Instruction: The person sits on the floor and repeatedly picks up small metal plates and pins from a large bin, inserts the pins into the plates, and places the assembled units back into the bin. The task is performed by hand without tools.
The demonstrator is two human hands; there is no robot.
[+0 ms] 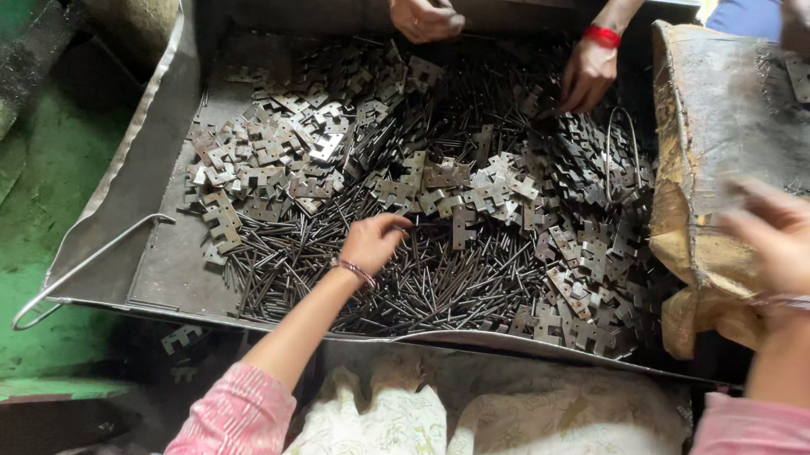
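Metal pins [420,278] under left hand [371,241]

Soft, even daylight, dim toward the tray's [134,162] far corners; the raised right hand [792,240] is motion-blurred, the metal parts [448,187] sharp.

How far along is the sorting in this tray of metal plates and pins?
Done: one plate lies on the cloth-covered block at the right. In hand: the left hand picks among the pins in the tray; the right hand is raised over the block, blurred. Another person's hands work at the far edge. Left: most plates and pins lie mixed.
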